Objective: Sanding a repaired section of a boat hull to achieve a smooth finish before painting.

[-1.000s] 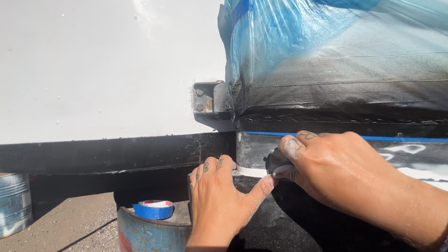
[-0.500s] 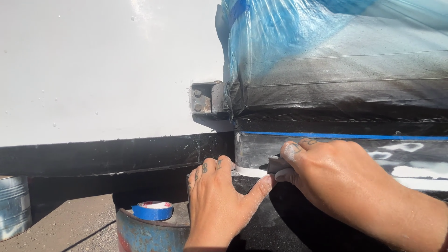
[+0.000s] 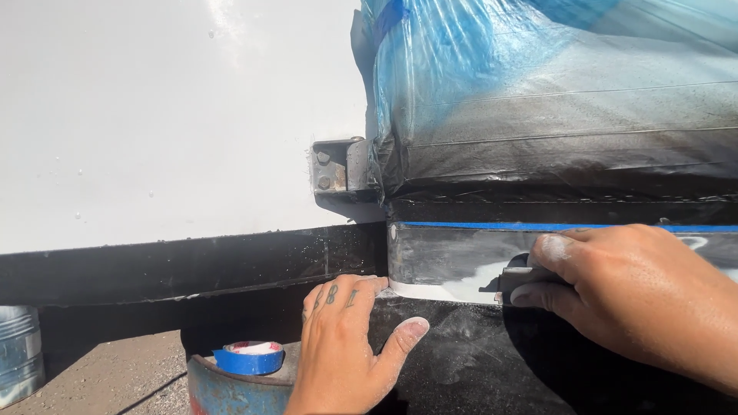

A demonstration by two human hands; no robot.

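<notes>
My right hand (image 3: 630,284) pinches a small dark spreader (image 3: 516,275) flat against a glossy black panel (image 3: 446,253) smeared with white filler (image 3: 430,292) along its lower edge. My left hand (image 3: 342,346) holds nothing. Its fingertips rest on the panel's lower left corner and its thumb is spread onto the black surface below. A strip of blue masking tape (image 3: 538,226) runs along the top of the panel.
Blue-tinted plastic film (image 3: 538,84) covers the body above. A white panel (image 3: 154,115) fills the left, with a metal hinge (image 3: 334,169) at its edge. A blue tape roll (image 3: 250,357) lies on a rusty blue drum (image 3: 223,388). A metal can (image 3: 17,353) stands at far left.
My right hand has slid to the right along the panel with the spreader, away from my left hand, leaving a white filler strip showing between them. My left hand stays at the corner.
</notes>
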